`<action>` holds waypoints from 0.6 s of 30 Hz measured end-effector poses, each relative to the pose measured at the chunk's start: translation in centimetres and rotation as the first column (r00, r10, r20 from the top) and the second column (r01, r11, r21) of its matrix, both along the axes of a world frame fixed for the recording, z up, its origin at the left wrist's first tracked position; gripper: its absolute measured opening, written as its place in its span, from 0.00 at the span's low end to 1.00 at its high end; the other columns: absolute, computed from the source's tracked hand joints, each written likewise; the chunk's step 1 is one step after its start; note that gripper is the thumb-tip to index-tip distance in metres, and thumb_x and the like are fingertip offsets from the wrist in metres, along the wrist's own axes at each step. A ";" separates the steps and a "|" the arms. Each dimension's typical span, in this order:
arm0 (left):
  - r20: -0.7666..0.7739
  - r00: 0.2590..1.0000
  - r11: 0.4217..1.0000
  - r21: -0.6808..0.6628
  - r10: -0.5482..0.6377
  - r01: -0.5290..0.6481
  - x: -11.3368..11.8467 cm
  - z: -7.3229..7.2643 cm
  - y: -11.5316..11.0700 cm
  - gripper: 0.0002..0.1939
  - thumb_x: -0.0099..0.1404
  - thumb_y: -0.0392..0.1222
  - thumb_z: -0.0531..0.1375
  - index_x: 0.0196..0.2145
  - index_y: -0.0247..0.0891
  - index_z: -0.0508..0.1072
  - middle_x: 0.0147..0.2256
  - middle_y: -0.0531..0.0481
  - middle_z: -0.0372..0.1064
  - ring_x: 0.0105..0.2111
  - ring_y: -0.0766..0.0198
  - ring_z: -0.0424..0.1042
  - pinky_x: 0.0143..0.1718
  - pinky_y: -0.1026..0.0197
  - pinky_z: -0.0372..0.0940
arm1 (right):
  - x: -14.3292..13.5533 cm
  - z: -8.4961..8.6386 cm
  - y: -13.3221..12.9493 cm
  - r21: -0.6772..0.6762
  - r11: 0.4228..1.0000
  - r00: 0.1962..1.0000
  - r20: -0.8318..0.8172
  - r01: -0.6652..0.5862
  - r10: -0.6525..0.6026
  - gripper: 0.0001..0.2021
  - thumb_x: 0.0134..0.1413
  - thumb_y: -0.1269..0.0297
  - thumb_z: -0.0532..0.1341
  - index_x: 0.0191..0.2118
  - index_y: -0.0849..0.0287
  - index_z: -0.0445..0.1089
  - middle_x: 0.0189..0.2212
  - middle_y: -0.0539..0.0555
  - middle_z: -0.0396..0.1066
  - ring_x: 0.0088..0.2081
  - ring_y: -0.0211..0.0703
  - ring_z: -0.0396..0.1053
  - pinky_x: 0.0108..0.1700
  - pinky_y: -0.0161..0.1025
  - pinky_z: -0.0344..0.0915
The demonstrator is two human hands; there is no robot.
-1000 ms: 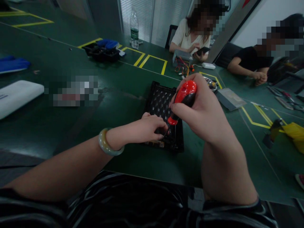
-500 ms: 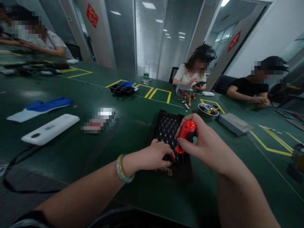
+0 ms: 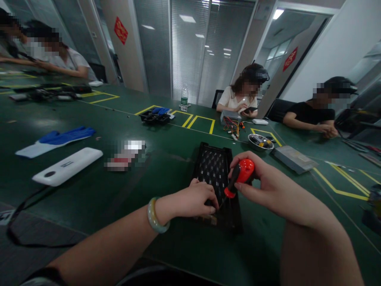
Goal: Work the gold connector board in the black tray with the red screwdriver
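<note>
In front of me on the table lies a black case (image 3: 212, 163) set with rows of small light-coloured pieces. My right hand (image 3: 263, 176) is closed round the red and black handle of a screwdriver (image 3: 246, 171). Its thin shaft slants down and left over the lower half of the case, toward my left fingertips. With a bangle on its wrist, my left hand (image 3: 198, 198) rests at the case's left side. Its fingers are bent and closed near the shaft tip; what they pinch, if anything, is hidden.
To the left lie a white device (image 3: 68, 166) with a black strap and a blue-and-white glove (image 3: 56, 140). Beyond the case are a metal bowl (image 3: 260, 142), a grey flat box (image 3: 294, 159), bundled wires (image 3: 232, 126) and a black tray (image 3: 156, 116). Several people sit around the table.
My right hand has shifted a little right, and the screwdriver has gone from near upright to leaning, with its tip by my left fingers. The left hand stays almost in place.
</note>
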State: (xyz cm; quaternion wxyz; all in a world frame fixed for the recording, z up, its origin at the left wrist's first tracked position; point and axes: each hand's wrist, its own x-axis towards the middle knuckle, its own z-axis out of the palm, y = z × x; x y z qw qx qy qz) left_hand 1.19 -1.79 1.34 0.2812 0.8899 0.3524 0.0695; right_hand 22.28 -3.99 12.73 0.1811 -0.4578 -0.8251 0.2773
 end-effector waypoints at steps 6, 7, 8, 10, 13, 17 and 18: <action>0.029 1.000 1.000 0.028 -0.007 0.006 -0.1 -0.7 0.3 0.07 0.65 0.43 0.62 0.39 0.45 0.80 0.45 0.51 0.75 0.52 0.53 0.69 0.54 0.51 0.50 | -1.1 -1.1 0.9 0.076 0.990 0.992 -0.049 0.122 -0.118 0.18 0.53 0.51 0.68 0.44 0.51 0.64 0.37 0.48 0.71 0.35 0.41 0.69 0.38 0.39 0.67; 0.028 1.000 1.000 0.025 -0.007 0.006 -0.1 -0.8 0.3 0.07 0.65 0.43 0.62 0.39 0.45 0.80 0.45 0.51 0.75 0.52 0.53 0.68 0.54 0.51 0.50 | -1.1 -1.1 0.9 0.084 0.988 0.991 -0.041 0.131 -0.128 0.18 0.53 0.52 0.67 0.45 0.50 0.64 0.37 0.48 0.71 0.35 0.41 0.69 0.38 0.39 0.67; 0.026 1.000 1.000 0.023 -0.009 0.008 -0.1 -0.8 0.3 0.07 0.65 0.43 0.62 0.39 0.45 0.80 0.45 0.52 0.75 0.52 0.54 0.69 0.54 0.51 0.49 | -1.0 -1.1 0.9 0.082 0.987 0.991 -0.016 0.137 -0.136 0.19 0.53 0.53 0.67 0.47 0.50 0.63 0.38 0.48 0.71 0.35 0.41 0.70 0.38 0.39 0.67; 0.029 0.999 1.000 0.020 -0.015 0.015 -0.1 -0.8 0.3 0.06 0.65 0.43 0.62 0.38 0.44 0.80 0.45 0.52 0.74 0.50 0.55 0.69 0.54 0.51 0.49 | -0.7 -1.1 0.8 0.077 0.986 0.988 0.048 0.146 -0.150 0.21 0.53 0.57 0.67 0.51 0.48 0.61 0.39 0.48 0.71 0.35 0.41 0.70 0.38 0.40 0.67; 0.032 0.999 1.000 0.015 -0.019 0.019 -0.2 -0.6 0.3 0.06 0.65 0.43 0.62 0.38 0.43 0.79 0.45 0.52 0.74 0.49 0.56 0.69 0.54 0.51 0.49 | -0.3 -1.1 0.7 0.048 0.990 0.987 0.086 0.129 -0.133 0.21 0.53 0.59 0.65 0.51 0.49 0.58 0.37 0.48 0.70 0.35 0.42 0.70 0.39 0.41 0.67; 0.015 1.000 1.000 0.002 -0.008 0.008 -0.2 -0.3 0.1 0.06 0.65 0.43 0.62 0.37 0.42 0.80 0.44 0.51 0.74 0.50 0.55 0.68 0.53 0.51 0.49 | -0.4 -1.0 0.6 0.029 0.991 0.986 0.098 0.133 -0.135 0.18 0.54 0.59 0.64 0.47 0.51 0.58 0.36 0.48 0.70 0.34 0.42 0.70 0.38 0.41 0.67; 0.016 1.000 1.000 0.005 -0.006 0.006 -0.1 -0.3 0.1 0.06 0.65 0.43 0.62 0.37 0.42 0.80 0.44 0.51 0.74 0.50 0.56 0.68 0.53 0.51 0.49 | -0.5 -1.0 0.5 0.034 0.990 0.985 0.099 0.136 -0.139 0.17 0.54 0.59 0.64 0.47 0.51 0.58 0.36 0.48 0.70 0.34 0.42 0.70 0.38 0.42 0.67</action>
